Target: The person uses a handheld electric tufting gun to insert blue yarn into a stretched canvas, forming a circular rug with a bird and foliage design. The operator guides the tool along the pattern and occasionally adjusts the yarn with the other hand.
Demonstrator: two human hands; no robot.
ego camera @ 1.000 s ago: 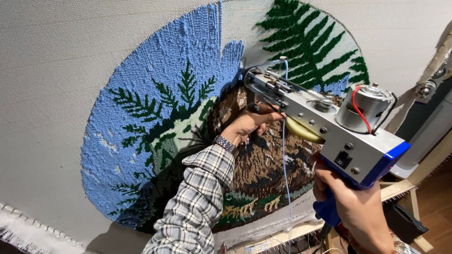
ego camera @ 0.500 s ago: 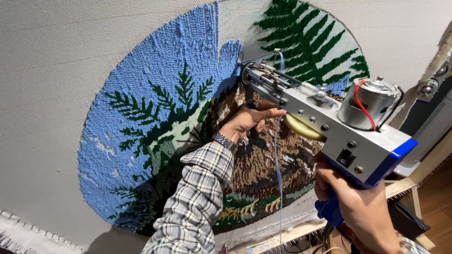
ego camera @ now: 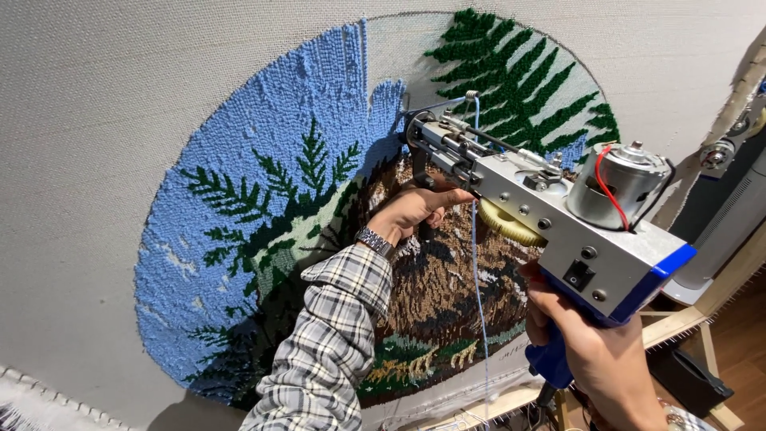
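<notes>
A silver and blue tufting gun points its needle end at a stretched grey cloth. My right hand is shut on the gun's blue rear grip. My left hand, in a plaid sleeve with a wristwatch, is shut on the gun's front handle under the barrel. The needle tip sits at the edge between the light blue tufted sky and an untufted strip of cloth. A thin blue yarn hangs down from the gun. The round picture shows dark green fir branches and a brown patch.
A wooden frame rail runs along the cloth's lower right edge. A grey machine part stands at the far right. A dark box lies on the wooden floor below. Frayed cloth edge shows at bottom left.
The gun's needle end has crept upward along the blue area's edge. Both hands keep their hold on the gun.
</notes>
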